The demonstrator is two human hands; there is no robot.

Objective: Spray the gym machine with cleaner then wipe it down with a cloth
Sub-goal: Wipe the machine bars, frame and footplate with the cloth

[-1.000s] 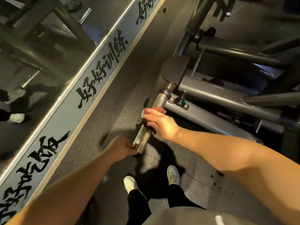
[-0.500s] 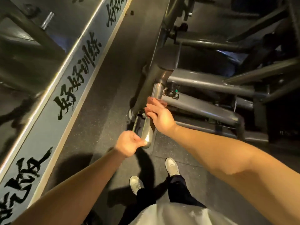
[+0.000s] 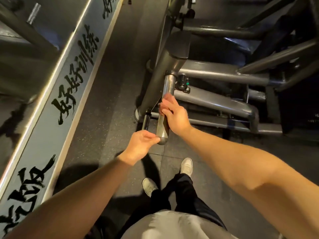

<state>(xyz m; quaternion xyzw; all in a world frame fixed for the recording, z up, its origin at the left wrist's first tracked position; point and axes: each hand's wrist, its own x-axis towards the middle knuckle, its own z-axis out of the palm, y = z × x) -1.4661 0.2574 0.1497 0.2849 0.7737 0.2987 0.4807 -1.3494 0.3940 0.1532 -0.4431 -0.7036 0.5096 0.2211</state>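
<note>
A grey steel gym machine (image 3: 215, 73) fills the upper right. A chrome bar (image 3: 168, 85) sticks out of its frame toward me. My right hand (image 3: 175, 116) grips the middle of this bar, fingers wrapped over its top. My left hand (image 3: 142, 144) sits at the bar's rounded near end, fingers curled, with thumb and fingertips pinching the end cap. No spray bottle or cloth shows in either hand or anywhere in view.
A short black peg (image 3: 146, 120) juts out just left of the bar. A mirror wall with a grey band of black lettering (image 3: 72, 87) runs along the left. My white shoes (image 3: 186, 167) stand on the dark rubber floor (image 3: 107, 100). Frame tubes (image 3: 224, 106) crowd the right.
My right hand has slid a little up the chrome bar toward the frame. My left hand stays at the bar's end. The view has shifted closer to the machine.
</note>
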